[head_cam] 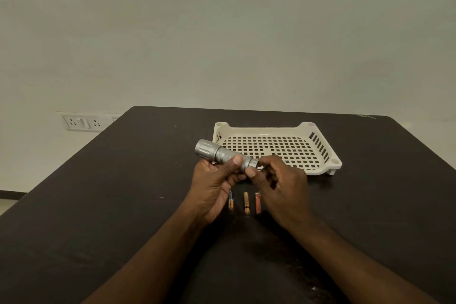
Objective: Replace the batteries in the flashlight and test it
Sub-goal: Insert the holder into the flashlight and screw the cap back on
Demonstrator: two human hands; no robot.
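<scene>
Lying across left hand point(214, 180) fingers, flashlight point(223, 154); right hand point(278, 185) pinches tail.

Dim, even indoor light, soft shadows, wide-angle bending at the edges, slight softness throughout.

single head view, looking forward and down at table point(123, 192), hands close.

No readable text from my feed

I see printing on the three batteries point(244, 202) near the counter's point(123, 192) front edge, but it is too small and blurred for me to read.
</scene>
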